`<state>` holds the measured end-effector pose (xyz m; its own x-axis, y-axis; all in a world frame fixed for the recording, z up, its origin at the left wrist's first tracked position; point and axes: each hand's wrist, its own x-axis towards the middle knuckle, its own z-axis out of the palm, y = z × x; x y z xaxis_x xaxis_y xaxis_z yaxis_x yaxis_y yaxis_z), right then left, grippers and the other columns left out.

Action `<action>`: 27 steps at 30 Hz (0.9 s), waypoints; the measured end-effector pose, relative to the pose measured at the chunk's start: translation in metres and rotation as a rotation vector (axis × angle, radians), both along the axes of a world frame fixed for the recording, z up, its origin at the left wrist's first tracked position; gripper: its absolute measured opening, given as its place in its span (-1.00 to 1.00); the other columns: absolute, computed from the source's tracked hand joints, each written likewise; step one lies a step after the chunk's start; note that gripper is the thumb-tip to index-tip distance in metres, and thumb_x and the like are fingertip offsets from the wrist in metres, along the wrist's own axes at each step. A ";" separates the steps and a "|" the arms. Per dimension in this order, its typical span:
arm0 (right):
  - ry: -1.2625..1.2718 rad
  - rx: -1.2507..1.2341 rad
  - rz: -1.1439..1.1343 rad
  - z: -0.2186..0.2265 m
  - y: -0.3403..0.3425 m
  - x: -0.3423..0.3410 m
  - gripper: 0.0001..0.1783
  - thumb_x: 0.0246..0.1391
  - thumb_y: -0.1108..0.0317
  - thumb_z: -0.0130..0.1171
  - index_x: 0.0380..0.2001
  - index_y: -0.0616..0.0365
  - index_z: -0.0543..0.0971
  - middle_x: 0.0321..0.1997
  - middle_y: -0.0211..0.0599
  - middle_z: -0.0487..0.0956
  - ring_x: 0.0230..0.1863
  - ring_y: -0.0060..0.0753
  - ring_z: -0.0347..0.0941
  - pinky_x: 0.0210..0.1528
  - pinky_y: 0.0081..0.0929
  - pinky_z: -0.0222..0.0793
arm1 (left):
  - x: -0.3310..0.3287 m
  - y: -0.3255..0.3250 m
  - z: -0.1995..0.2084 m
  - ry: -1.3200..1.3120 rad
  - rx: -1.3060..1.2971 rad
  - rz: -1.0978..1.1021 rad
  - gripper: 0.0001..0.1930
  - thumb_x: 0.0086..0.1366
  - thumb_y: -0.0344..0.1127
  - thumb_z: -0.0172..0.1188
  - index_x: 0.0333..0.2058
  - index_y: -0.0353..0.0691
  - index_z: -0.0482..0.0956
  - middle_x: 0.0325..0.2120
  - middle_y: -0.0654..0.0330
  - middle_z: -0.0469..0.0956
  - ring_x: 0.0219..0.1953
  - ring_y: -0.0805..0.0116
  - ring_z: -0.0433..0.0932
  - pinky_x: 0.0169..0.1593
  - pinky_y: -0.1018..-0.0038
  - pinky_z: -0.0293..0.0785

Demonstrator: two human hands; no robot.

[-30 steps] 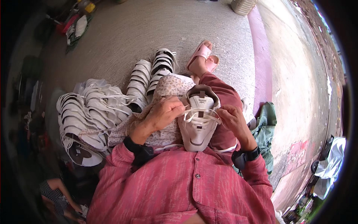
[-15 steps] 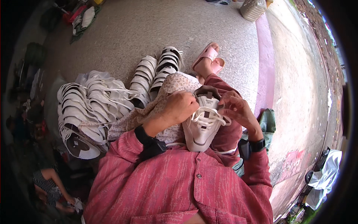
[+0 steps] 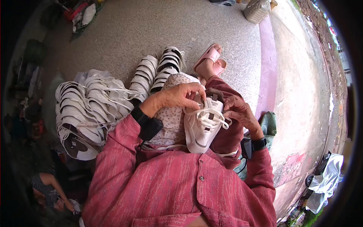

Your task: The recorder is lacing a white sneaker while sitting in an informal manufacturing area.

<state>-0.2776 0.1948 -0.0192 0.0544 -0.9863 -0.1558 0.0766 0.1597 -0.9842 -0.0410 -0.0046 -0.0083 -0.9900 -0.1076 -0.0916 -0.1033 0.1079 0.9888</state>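
Observation:
A white sneaker [image 3: 200, 134] rests on my lap, its toe toward my body and its dark collar pointing away. White shoelace [image 3: 210, 118] crosses its front in loose loops. My left hand [image 3: 180, 97] reaches over from the left, thumb and index finger curled in at the upper eyelets and pinching the lace there; the fingertips are partly hidden. On the opposite side of the shoe, my right hand [image 3: 241, 112] is closed in a pinch on the lace beside the eyelet edge. A flowered cloth [image 3: 166, 126] covers my left leg.
Nested rows of white shoe uppers [image 3: 102, 102] lie to my left, with further stacks [image 3: 145, 73] in front. My feet wear pink sandals [image 3: 211, 55]. A plastic jug [image 3: 257, 11] stands far right. Another person [image 3: 53, 185] sits at lower left.
My left hand has gone from a closed fist beside the shoe to a raised pinch at the upper eyelets. The sneaker has tilted slightly, while my right hand stays near its side.

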 end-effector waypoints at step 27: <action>1.024 -0.643 0.153 0.042 -0.058 0.038 -0.92 -0.08 0.50 0.24 -0.42 0.15 0.62 -0.40 -0.31 0.47 -0.32 -0.25 0.47 -0.27 -0.38 0.40 | 0.013 0.009 -0.009 0.029 0.209 0.073 -0.84 0.15 -0.43 0.33 -0.35 -0.21 0.49 -0.23 0.31 0.43 -0.18 0.52 0.41 -0.07 0.52 0.36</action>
